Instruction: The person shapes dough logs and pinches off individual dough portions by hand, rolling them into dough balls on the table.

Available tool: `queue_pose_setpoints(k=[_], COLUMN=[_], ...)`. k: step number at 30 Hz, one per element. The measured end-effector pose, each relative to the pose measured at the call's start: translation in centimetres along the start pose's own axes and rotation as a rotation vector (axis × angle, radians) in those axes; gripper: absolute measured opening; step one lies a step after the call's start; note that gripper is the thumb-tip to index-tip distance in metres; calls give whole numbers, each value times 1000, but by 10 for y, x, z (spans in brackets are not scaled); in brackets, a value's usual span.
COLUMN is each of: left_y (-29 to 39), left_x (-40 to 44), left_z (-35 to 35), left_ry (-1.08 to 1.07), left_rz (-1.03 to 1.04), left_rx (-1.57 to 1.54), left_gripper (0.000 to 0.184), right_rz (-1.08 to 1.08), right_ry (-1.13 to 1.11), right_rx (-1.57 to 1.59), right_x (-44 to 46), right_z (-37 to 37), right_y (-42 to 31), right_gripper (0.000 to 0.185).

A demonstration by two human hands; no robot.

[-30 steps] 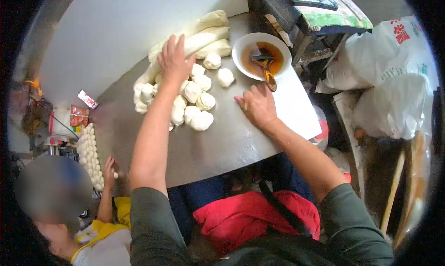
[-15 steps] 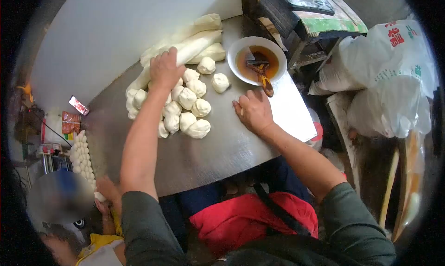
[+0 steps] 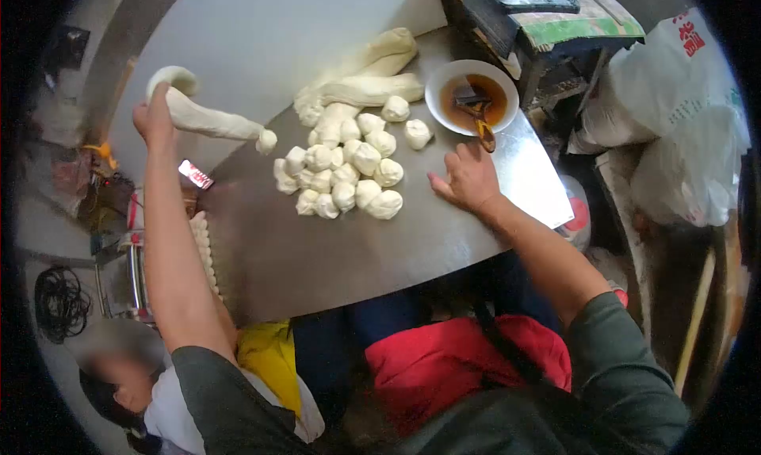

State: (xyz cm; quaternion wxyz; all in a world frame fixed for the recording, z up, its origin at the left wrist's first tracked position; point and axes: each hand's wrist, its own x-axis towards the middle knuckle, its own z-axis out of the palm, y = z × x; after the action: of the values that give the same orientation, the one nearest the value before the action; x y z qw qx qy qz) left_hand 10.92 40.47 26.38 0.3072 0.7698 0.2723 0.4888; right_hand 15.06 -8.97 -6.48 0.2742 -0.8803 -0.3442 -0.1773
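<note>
My left hand (image 3: 157, 120) is closed round a long roll of white dough (image 3: 214, 122), raised off the table at the left. One end curls over above the hand; the other narrows to a small knob pointing right. My right hand (image 3: 469, 179) rests on the metal table just below the bowl, holding nothing, its thumb apart from loosely bent fingers. Several dough balls (image 3: 365, 157) lie clustered between my hands. Behind them lie more long dough rolls (image 3: 372, 90). By my right hand stands a white bowl (image 3: 432, 98) of brown liquid, with a brush (image 3: 483, 130) leaning in it.
The metal table (image 3: 317, 265) meets a white wall panel (image 3: 261, 43) at the back. At the right are a stand (image 3: 587, 31) and white plastic bags (image 3: 682, 138). Another person (image 3: 131, 376) is close at my left, near a row of small dough pieces (image 3: 203, 245).
My left hand has lifted a dough roll from the pile and carried it left. My right hand stays by the bowl, its thumb more spread. The whole view has shifted.
</note>
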Motion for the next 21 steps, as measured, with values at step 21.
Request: queue_pose_setpoints(k=[21], left_y=[157], left_x=[-173], left_z=[-58], left_ry=[-168], left_rz=[-250], left_rx=[-898], left_gripper=[45], right_rz=[586], right_ry=[-592], right_rx=[1415], right_x=[-4], right_z=[-1], right_y=[-170], right_gripper=[74])
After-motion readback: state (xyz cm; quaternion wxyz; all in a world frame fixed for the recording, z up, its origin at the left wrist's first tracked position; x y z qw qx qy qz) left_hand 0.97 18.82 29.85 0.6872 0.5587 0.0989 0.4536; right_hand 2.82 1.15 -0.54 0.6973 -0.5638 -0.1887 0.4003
